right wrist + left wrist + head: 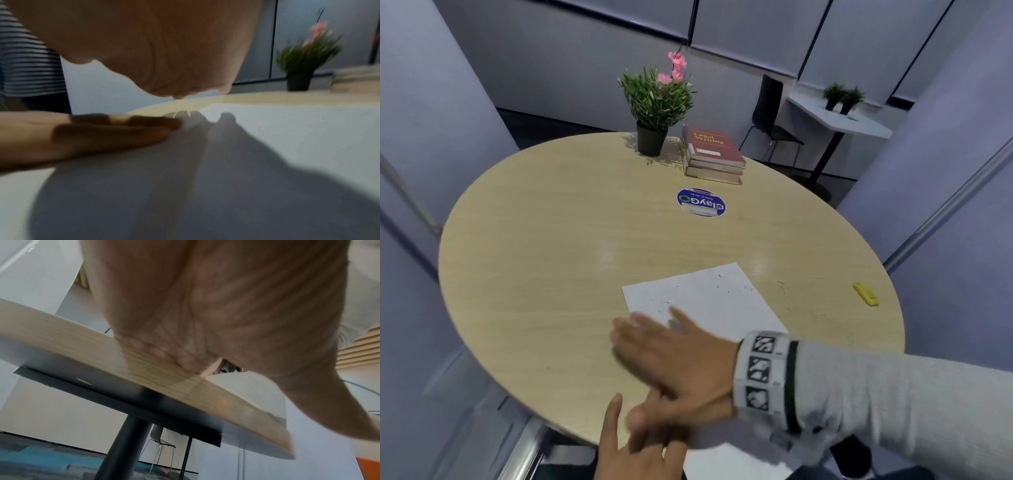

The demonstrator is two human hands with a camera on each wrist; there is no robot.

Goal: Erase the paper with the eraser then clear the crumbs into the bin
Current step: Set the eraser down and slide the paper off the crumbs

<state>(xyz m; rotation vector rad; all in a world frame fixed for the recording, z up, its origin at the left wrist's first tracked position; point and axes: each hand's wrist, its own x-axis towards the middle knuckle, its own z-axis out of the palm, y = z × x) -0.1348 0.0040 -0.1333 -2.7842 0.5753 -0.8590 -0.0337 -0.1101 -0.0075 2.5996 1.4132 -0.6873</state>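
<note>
Paper lies on the near side of your round worktop, its near end running off the edge. Your right hand, fingers straight and spread, sweeps blurred over its near left corner. Your left hand waits flat and palm-up at the worktop's edge, holding nothing. Dark crumbs speckle the sheet. The yellow eraser sits well apart to the right.
</note>
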